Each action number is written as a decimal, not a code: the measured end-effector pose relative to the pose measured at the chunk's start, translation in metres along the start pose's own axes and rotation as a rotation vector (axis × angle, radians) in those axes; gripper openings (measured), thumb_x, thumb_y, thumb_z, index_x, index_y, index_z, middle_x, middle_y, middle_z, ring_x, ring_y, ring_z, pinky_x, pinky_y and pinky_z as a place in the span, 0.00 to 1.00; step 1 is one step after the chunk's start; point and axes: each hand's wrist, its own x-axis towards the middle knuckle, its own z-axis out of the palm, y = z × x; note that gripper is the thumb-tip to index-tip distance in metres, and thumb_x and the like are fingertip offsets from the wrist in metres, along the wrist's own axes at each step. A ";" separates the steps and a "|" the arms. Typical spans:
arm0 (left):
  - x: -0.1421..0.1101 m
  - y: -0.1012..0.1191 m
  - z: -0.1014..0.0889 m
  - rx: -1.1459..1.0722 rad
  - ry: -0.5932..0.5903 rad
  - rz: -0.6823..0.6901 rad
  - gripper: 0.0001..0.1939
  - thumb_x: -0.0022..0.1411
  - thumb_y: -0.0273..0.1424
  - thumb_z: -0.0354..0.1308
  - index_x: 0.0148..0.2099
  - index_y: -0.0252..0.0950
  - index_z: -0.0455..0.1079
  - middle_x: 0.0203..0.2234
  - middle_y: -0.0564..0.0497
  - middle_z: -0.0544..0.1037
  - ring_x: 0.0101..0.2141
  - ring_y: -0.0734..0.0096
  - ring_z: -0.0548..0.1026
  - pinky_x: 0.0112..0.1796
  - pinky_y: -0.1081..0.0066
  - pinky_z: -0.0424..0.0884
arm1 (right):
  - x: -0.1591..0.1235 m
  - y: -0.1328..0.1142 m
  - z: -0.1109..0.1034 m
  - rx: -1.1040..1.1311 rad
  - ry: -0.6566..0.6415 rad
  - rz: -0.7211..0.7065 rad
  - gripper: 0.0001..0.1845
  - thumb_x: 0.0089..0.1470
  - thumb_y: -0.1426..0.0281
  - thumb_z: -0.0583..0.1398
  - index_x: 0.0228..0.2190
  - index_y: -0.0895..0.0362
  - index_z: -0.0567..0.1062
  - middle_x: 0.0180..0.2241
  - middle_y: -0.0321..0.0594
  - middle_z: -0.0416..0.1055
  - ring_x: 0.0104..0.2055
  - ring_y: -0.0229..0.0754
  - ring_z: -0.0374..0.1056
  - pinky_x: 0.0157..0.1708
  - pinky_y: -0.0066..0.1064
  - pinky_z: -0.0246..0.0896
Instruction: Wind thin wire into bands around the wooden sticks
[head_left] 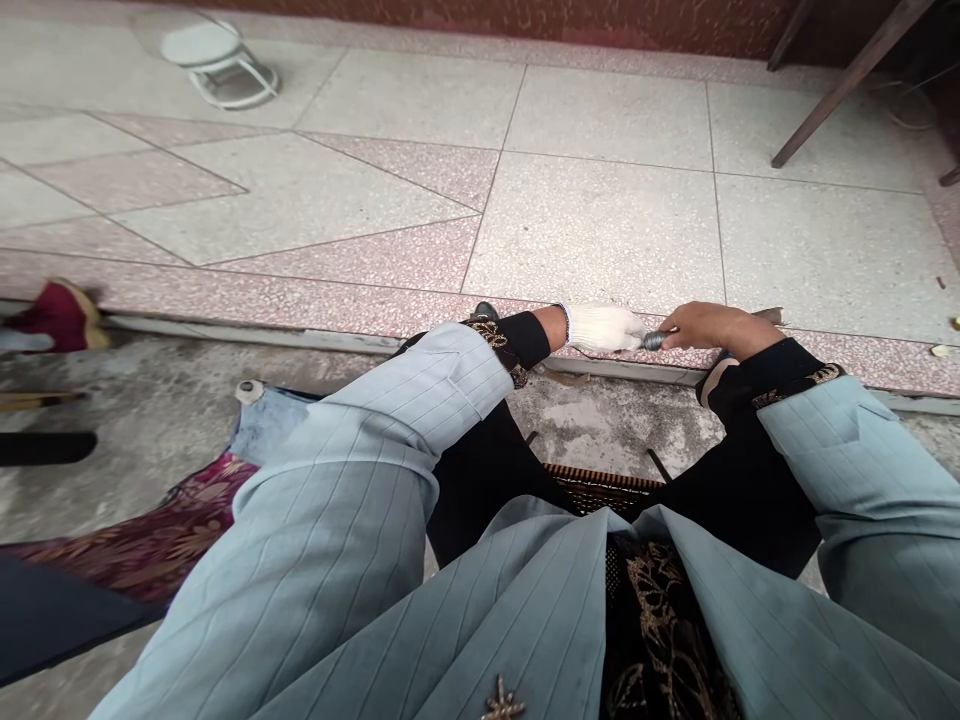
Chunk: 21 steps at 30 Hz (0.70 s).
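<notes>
"Pale blue, pinstriped sleeves (375, 430) reach forward from the person wearing the camera, who looks down past black-clad knees."

"Where do the hands meet?"

"Slightly right of centre, at the edge of a raised terrazzo floor (600, 220) in cream and pink. Between them is a small grey ridged piece (652, 341) (coiled or threaded, it is too small to tell which)."

"What is each hand doing?"

"The left hand (602, 327) wears a white knitted glove. Its fingers stretch towards the piece, close together, with the tips at its left end; whether they grip it, I cannot tell. The right hand (701, 328) is bare, its thumb and forefinger pinching the right end. Its other fingers are curled and partly hidden."

"And around them?"

"Just beyond the right hand lies a brown scrap (769, 316). Below, between the knees, a woven strip (600, 485) shows above rough concrete (604, 420). At far left are a red shoe (56, 318) on another person's foot and, nearer, a maroon patterned cloth (187, 510). A white stool (201, 45) stands at upper left, well apart from the hands; a slanting brown leg (847, 90) stands at upper right."
</notes>
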 end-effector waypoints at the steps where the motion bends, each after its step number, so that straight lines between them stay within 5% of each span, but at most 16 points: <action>1: 0.000 -0.003 -0.001 -0.011 0.008 -0.010 0.15 0.56 0.42 0.56 0.43 0.44 0.77 0.32 0.46 0.80 0.38 0.55 0.76 0.36 0.57 0.68 | -0.002 0.000 0.000 0.038 -0.084 -0.063 0.15 0.52 0.63 0.63 0.40 0.53 0.83 0.34 0.43 0.77 0.36 0.46 0.69 0.35 0.35 0.58; 5: 0.001 -0.017 -0.009 -0.054 0.058 -0.050 0.15 0.61 0.43 0.55 0.45 0.44 0.76 0.32 0.45 0.80 0.37 0.57 0.74 0.35 0.57 0.67 | -0.013 0.006 -0.006 0.255 -0.241 -0.324 0.20 0.51 0.57 0.64 0.43 0.53 0.83 0.32 0.39 0.76 0.33 0.42 0.66 0.35 0.32 0.58; 13: 0.003 -0.014 -0.016 -0.248 0.096 0.000 0.23 0.68 0.43 0.48 0.48 0.31 0.74 0.32 0.44 0.77 0.34 0.70 0.69 0.35 0.65 0.64 | -0.031 0.017 -0.021 0.723 -0.065 -0.511 0.17 0.52 0.56 0.66 0.37 0.56 0.81 0.24 0.33 0.66 0.26 0.33 0.57 0.29 0.28 0.52; 17: 0.002 -0.006 -0.010 -0.177 0.067 -0.051 0.18 0.64 0.41 0.51 0.43 0.34 0.77 0.31 0.47 0.77 0.33 0.70 0.69 0.36 0.65 0.64 | -0.031 0.010 -0.016 1.004 0.159 -0.475 0.14 0.53 0.59 0.66 0.35 0.57 0.79 0.24 0.34 0.65 0.25 0.33 0.55 0.26 0.29 0.50; 21: 0.000 -0.002 -0.008 -0.105 0.077 -0.084 0.17 0.61 0.39 0.53 0.42 0.35 0.78 0.31 0.47 0.78 0.36 0.64 0.72 0.37 0.64 0.65 | -0.021 0.010 -0.014 0.987 0.328 -0.304 0.10 0.54 0.63 0.65 0.29 0.58 0.77 0.22 0.35 0.64 0.23 0.33 0.55 0.24 0.29 0.49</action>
